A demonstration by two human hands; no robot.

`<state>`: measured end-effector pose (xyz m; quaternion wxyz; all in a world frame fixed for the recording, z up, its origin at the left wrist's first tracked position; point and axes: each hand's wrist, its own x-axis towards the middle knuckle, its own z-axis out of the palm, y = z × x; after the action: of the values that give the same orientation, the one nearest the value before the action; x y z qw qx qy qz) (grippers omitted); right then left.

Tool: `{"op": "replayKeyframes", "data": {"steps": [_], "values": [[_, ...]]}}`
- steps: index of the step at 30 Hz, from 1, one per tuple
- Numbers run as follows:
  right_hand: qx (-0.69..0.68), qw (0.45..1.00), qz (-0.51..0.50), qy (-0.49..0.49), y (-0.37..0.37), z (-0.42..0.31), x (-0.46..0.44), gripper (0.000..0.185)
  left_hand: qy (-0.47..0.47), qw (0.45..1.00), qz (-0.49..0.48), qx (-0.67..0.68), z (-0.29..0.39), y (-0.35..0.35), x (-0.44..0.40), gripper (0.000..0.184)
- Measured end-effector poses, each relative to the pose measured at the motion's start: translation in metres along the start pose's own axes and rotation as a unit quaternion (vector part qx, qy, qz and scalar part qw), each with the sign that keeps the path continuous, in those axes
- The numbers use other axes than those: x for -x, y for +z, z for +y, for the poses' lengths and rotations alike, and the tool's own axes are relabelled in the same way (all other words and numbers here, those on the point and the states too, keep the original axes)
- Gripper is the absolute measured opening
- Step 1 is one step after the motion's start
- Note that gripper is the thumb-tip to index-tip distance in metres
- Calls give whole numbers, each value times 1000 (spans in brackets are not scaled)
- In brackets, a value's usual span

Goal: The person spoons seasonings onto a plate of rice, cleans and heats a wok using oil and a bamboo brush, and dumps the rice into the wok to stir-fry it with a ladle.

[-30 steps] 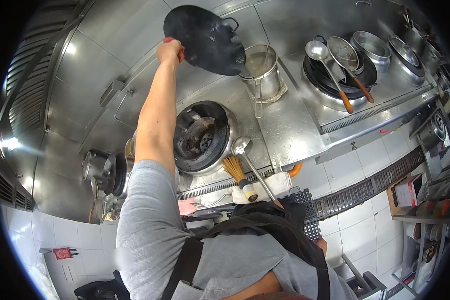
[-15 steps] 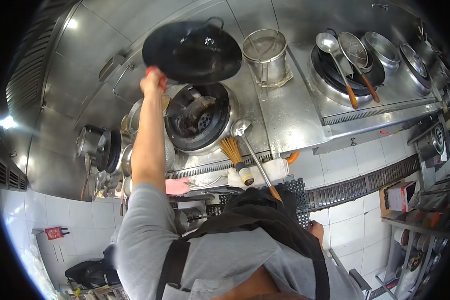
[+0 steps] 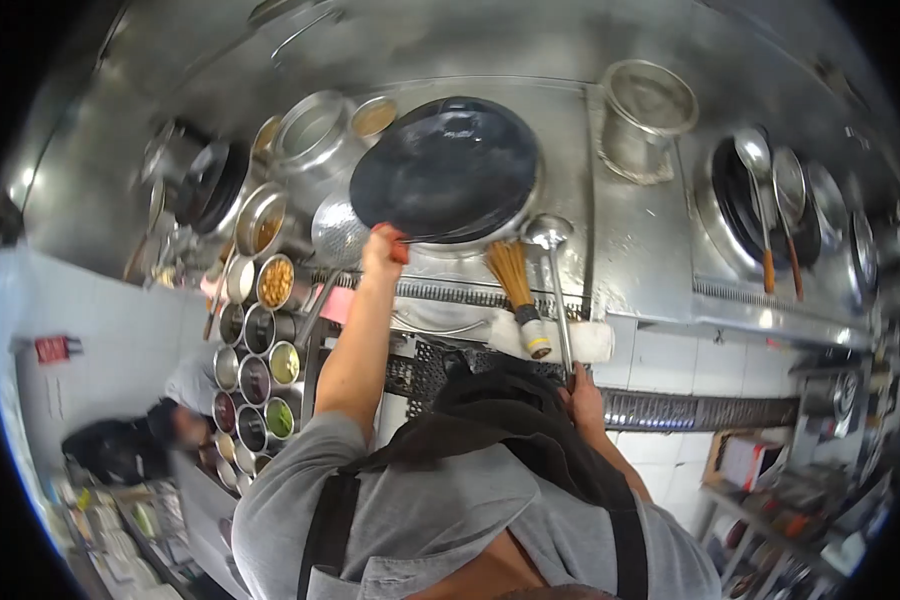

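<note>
My left hand point(image 3: 382, 254) is closed on the near left rim of a large black wok point(image 3: 450, 165), with a red cloth point(image 3: 399, 246) between hand and metal. The wok sits over the burner, its inside dark and shiny. My right hand point(image 3: 584, 402) is at the near end of a long-handled ladle point(image 3: 560, 290), fingers curled round the handle. The ladle's bowl rests on the stove to the right of the wok. Left of the ladle lies a bamboo wok brush point(image 3: 510, 275), its dark handle on a folded white towel point(image 3: 595, 341).
A metal pot with a strainer point(image 3: 642, 160) stands on the right counter. Farther right, more ladles lie across another wok point(image 3: 735, 210). Several ingredient tins point(image 3: 257, 380) stand on the left, near a perforated skimmer point(image 3: 340, 228). Another person point(image 3: 135, 440) is at lower left.
The wok, lifted and tilted before, has come down over the burner with my left hand still on it. My right hand has moved up from my side to the ladle handle. The view has shifted.
</note>
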<state>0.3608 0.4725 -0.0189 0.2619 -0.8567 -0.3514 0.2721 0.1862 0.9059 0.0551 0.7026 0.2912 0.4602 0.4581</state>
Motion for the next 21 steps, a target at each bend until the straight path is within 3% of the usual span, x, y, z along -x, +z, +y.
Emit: {"op": "replayKeyframes", "data": {"steps": [2,6,9,11,12,14,15,18,19,21], "values": [[29,999,23,-17,19,7,-14,50,-23,1000,18,3,1,6,6,14],[-36,992,71,98,4,-14,-23,40,-18,1000,-15,17,-15,-6,-21,16],[-15,990,110,83,-5,-27,-23,40,29,999,-5,-34,-23,-13,-43,3],[-64,986,149,37,-7,-55,-28,31,36,996,28,-73,-39,-19,-57,12],[-56,988,143,28,-8,-81,-33,31,45,990,51,-125,-41,-23,-64,23],[-227,967,114,34,-12,-157,-48,24,72,967,12,-245,-9,-32,-41,37],[-253,962,100,-7,-11,-192,-56,20,90,967,18,-239,-40,-55,-65,51],[-279,955,-1,-97,1,-275,-86,27,93,907,58,-407,-1,-108,-22,51],[-221,965,-38,-134,4,-302,-98,34,93,911,86,-393,0,-134,-16,51],[-164,966,-84,-183,17,-364,-121,44,75,883,46,-461,-12,-189,-7,55]]}}
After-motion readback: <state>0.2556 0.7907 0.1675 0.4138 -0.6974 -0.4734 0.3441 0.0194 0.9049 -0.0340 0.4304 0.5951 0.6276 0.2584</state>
